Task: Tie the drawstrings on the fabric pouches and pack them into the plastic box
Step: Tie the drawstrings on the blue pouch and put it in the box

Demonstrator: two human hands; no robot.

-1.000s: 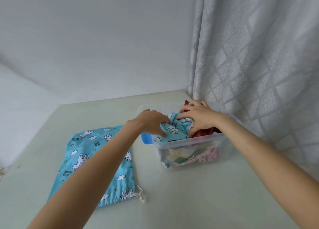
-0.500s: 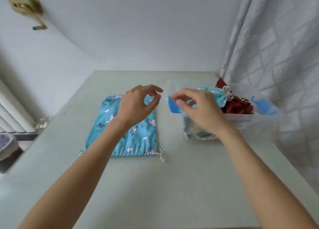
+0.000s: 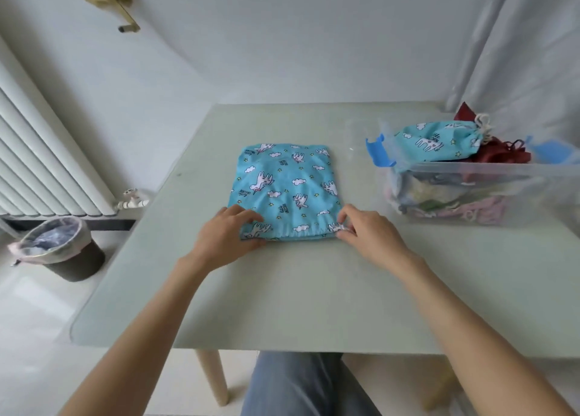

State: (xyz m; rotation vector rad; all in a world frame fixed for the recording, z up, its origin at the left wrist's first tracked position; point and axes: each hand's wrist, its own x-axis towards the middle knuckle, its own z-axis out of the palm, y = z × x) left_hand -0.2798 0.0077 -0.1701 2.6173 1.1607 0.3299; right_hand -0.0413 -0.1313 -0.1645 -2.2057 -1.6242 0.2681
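Both forearms reach forward. The left hand (image 3: 226, 238) lies with curled fingers. The right hand (image 3: 367, 233) pinches with thumb and fingertips.

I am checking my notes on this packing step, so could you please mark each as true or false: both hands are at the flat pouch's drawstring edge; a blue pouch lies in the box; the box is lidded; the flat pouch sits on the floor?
1. Both hands are at the flat pouch's drawstring edge. True: the left hand and right hand grip the gathered edge of the flat pouch.
2. A blue pouch lies in the box. True: the tied pouch tops the plastic box.
3. The box is lidded. False: it is open.
4. The flat pouch sits on the floor. False: it lies on the table.
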